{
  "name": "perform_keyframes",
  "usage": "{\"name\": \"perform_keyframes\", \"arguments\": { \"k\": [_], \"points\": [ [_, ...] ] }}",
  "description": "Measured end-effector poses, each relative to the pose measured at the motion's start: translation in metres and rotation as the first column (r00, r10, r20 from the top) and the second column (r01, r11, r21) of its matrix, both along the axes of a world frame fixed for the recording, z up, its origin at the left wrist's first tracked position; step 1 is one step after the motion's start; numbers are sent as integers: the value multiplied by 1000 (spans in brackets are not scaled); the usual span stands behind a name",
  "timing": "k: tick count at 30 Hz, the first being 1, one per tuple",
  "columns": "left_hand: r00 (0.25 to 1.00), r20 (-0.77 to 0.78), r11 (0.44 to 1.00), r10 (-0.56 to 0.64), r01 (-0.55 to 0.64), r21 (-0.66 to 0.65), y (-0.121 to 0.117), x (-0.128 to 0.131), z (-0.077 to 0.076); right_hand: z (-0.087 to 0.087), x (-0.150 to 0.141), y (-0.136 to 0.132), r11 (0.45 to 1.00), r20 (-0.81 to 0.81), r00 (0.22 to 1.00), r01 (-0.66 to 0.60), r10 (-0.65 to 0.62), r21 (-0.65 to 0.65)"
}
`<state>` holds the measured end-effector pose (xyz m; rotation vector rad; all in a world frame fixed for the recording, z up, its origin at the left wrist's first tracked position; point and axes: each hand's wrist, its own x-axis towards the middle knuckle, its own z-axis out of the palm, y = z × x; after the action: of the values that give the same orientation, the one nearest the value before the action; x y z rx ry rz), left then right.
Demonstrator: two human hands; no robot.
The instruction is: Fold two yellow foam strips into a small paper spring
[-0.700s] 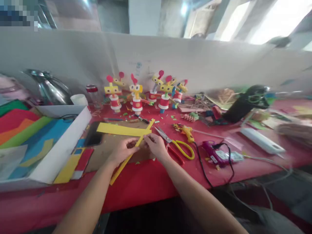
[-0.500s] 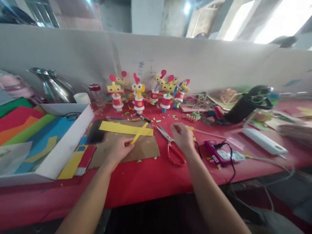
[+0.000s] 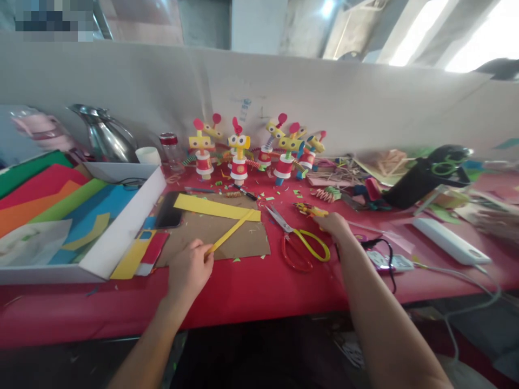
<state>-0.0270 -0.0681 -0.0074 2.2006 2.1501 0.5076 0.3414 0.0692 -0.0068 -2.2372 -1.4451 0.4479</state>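
My left hand [image 3: 191,268] pinches the lower end of a narrow yellow paper strip [image 3: 229,235]. The strip slants up over a brown cardboard sheet [image 3: 239,243], its far end crossing a wider yellow paper strip [image 3: 211,208]. At the right, my right hand [image 3: 334,226] is closed around the back of a yellow glue gun [image 3: 315,212], whose nozzle points left; most of its handle is hidden. Scissors [image 3: 287,229] with one red and one yellow handle lie partly open between my hands.
Several paper-cup robot figures [image 3: 239,167] stand along the back. A white box [image 3: 121,224] of coloured paper is at left, near a phone [image 3: 169,210] and a metal jug [image 3: 107,135]. A purple power strip [image 3: 379,259], a black cord and a white power strip [image 3: 450,241] lie at right.
My right hand has moved from above the scissors' handles rightward onto the glue gun, uncovering the yellow handle. My left hand still holds the narrow strip, slightly lower.
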Motion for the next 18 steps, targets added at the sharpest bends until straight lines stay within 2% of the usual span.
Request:
{"name": "perform_keyframes", "arguments": {
  "k": [2,3,6,8,9,12,15,18],
  "points": [
    [1000,10,999,17,-17,38,-1,1,-4,8,-6,-2,1000,-265,964,27,-27,-5],
    [1000,11,998,27,-28,62,-1,2,-5,12,-12,-4,1000,-335,942,19,-20,-8],
    [999,17,990,43,-45,135,-1,3,-11,15,-38,-16,996,-426,901,-63,84,64],
    [999,25,986,35,-39,164,-1,3,-14,12,-60,-28,976,-463,868,-99,179,193],
    [999,27,984,31,-35,173,-1,2,-15,10,-72,-36,967,-461,867,-81,188,243],
    [999,33,981,31,-37,191,-1,0,-18,6,-107,-62,899,-459,834,-96,306,426],
    [999,45,977,29,-38,210,-1,-1,-20,7,-134,-85,872,-570,722,-93,392,481],
    [998,51,976,28,-38,216,-1,-1,-21,7,-147,-96,891,-701,579,-108,416,440]
  ]
}}
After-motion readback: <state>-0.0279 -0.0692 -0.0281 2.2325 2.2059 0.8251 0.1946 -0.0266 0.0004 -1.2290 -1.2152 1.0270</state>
